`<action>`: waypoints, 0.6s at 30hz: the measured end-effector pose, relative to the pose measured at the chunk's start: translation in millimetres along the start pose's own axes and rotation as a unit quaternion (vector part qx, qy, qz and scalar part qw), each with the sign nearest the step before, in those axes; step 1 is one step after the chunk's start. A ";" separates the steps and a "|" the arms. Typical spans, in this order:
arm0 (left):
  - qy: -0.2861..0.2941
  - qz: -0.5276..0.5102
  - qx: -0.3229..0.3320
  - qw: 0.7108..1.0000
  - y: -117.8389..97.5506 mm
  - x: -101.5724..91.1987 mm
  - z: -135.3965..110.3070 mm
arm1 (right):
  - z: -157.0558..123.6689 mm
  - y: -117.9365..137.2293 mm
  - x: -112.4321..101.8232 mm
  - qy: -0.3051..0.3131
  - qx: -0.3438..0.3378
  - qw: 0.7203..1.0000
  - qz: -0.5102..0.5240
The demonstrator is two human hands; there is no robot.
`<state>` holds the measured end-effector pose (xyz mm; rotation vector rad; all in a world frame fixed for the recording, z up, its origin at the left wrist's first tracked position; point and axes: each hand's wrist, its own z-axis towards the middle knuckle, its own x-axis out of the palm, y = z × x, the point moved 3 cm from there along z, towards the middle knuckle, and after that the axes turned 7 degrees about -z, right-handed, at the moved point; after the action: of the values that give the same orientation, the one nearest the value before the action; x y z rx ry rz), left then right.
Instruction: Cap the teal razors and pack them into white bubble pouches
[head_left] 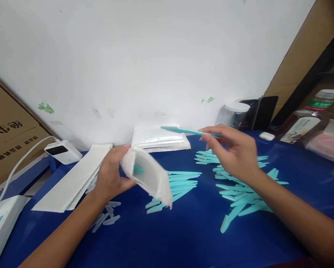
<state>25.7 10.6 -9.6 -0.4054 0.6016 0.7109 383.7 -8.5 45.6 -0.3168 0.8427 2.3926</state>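
My left hand (pixel 111 173) is wrapped around a white pouch (pixel 151 175), whose open mouth faces me; a bit of teal shows inside it. Pinched between the thumb and fingers of my right hand (pixel 231 147) is a teal eyebrow razor (pixel 183 130), pointing left above the table. Behind the pouch lies a fan of teal razors (pixel 183 182). Under and beside my right forearm spreads a looser pile of razors (pixel 242 201). Small translucent blade covers (pixel 111 214) are scattered near my left forearm, some of them hidden by it.
Flat white pouches (pixel 74 178) lie at left, and a stack of white packages (pixel 158 137) rests against the wall. A white device with a cable (pixel 63 152) stands at left. Along the right are a lidded jar (pixel 235 113), a phone (pixel 264 113), an earbud case (pixel 266 136) and a bottle (pixel 309 117).
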 end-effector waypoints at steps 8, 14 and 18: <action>0.083 -0.003 -0.060 0.995 -16.4 8.2 12.3 | -5.8 21.8 -15.3 -0.019 -0.055 0.998 0.021; 0.072 0.004 -0.097 0.993 -10.4 6.6 12.7 | 1.8 9.1 -16.1 0.042 -0.035 0.998 0.003; 0.074 0.017 -0.062 0.995 -13.5 8.8 12.8 | -0.9 11.1 -9.7 0.107 -0.056 0.992 -0.036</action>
<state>45.4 12.4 -3.5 -0.5671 0.7072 0.7576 385.0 -20.4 54.2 -0.6464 0.7770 2.3716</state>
